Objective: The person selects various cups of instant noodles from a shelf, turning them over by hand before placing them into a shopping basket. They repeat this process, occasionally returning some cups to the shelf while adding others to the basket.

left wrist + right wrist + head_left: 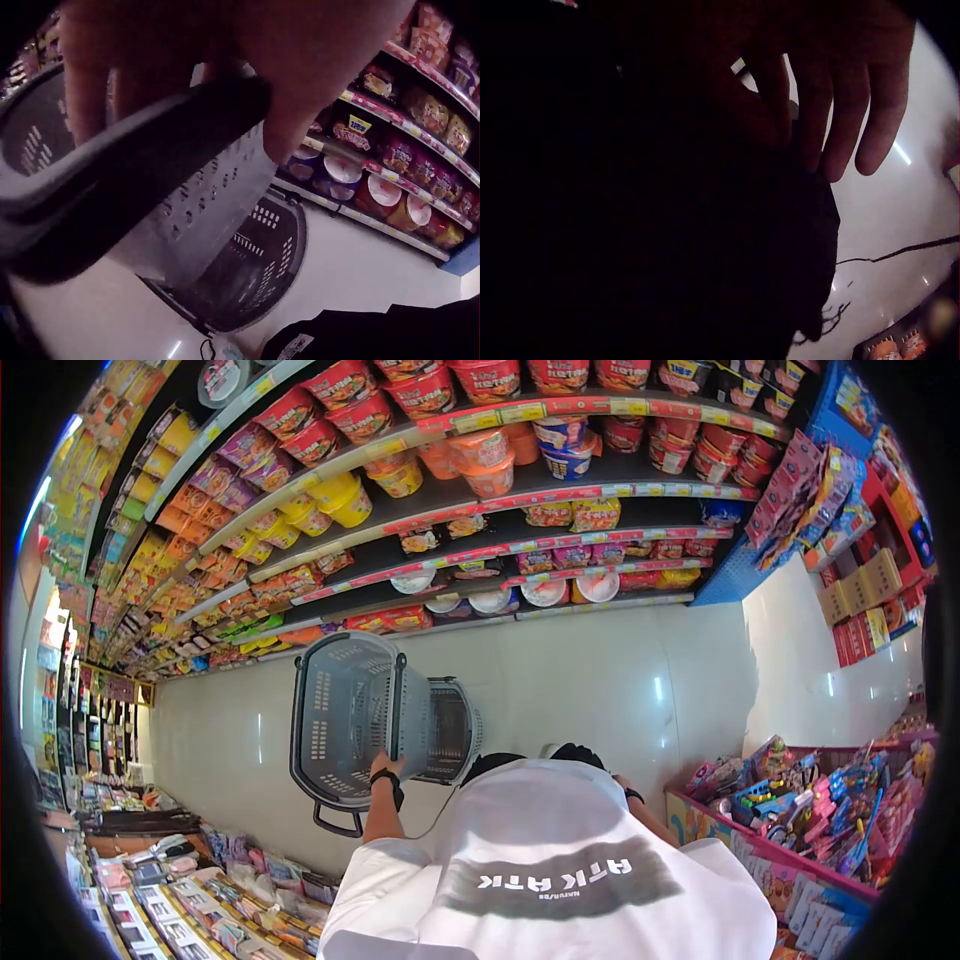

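Note:
My left hand [387, 765] grips the dark rim of a grey plastic shopping basket [340, 710] with slotted walls, tilted at my left side. In the left wrist view the thumb and fingers of the left hand [300, 52] curl over that basket's rim [142, 165]. Beneath and beside it, a second grey basket [259, 277] stands on the floor. My right hand [832, 75] hangs beside dark clothing, fingers loosely extended with nothing between them. In the head view the body largely hides this hand; only a bit near the wrist shows.
Ahead run long shelves [600, 495] of instant noodle cups, bowls and packets. A blue pegboard end panel [725, 575] closes them at the right. Close on my right is a bin [700, 815] heaped with small colourful packaged goods. Low displays of goods [180, 900] stand at the left.

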